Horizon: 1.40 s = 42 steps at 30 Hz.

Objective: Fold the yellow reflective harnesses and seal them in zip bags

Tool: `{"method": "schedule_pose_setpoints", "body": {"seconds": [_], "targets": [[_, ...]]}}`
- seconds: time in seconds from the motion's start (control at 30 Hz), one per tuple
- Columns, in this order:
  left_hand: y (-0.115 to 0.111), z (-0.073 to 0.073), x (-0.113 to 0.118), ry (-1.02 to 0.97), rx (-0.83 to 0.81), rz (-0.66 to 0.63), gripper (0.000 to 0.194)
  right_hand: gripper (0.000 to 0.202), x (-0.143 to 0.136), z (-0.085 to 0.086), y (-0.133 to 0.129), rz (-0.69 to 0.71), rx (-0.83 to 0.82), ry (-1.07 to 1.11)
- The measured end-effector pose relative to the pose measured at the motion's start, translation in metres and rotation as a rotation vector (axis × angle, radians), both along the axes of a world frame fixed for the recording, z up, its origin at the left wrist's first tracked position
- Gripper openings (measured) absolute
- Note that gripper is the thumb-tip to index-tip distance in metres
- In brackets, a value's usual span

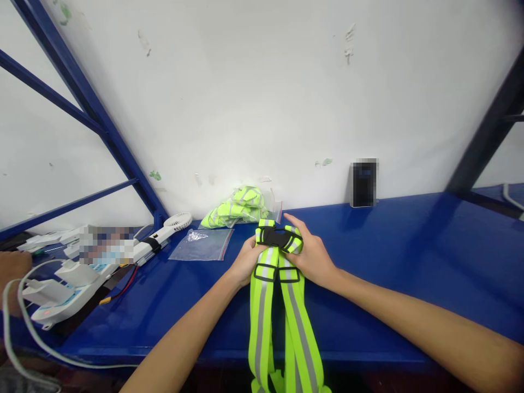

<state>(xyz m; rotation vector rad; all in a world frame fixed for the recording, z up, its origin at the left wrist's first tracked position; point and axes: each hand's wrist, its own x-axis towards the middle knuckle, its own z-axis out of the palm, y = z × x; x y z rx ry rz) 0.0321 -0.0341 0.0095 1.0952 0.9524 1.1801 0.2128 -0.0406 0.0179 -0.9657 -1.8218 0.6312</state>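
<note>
One reflective harness [261, 316], lower centre, with one buckle [278, 238], two sliders [289, 274]. Left hand [246, 257] and right hand [314, 255] pinch its straps beside the buckle. Left of centre: one stuffed bag [241, 207], one flat bag [200, 248].

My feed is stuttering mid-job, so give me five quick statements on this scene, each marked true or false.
1. The left hand and right hand both hold the reflective harness. True.
2. The buckle is red. False: it is black.
3. The flat clear bag lies left of the harness. True.
4. The white fan is right of the harness. False: it is to the left.
5. The blurred dark object is in the right hand. False: it stands at the back of the blue table.
</note>
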Motion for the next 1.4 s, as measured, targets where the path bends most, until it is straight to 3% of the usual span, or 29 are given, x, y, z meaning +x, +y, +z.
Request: {"method": "schedule_pose_setpoints", "body": {"seconds": [0.3,0.63,0.97,1.13,1.4], "targets": [[0.0,-0.005,0.002,0.029,0.075,-0.032,0.05,0.043,-0.003,-0.008,0.008,-0.053,-0.002,0.056],[0.004,-0.008,0.001,0.135,0.165,0.041,0.045,0.048,-0.002,-0.005,0.007,0.036,0.02,0.078],[0.004,-0.004,-0.002,0.107,0.132,0.067,0.036,0.069,0.006,0.004,0.0,0.326,-0.12,0.068],[0.002,-0.004,-0.001,0.137,0.12,0.076,0.033,0.056,0.002,0.001,0.003,0.314,-0.149,0.148],[0.003,-0.009,-0.001,0.108,0.085,0.002,0.034,0.053,0.001,0.002,-0.001,0.262,-0.014,0.143]]}}
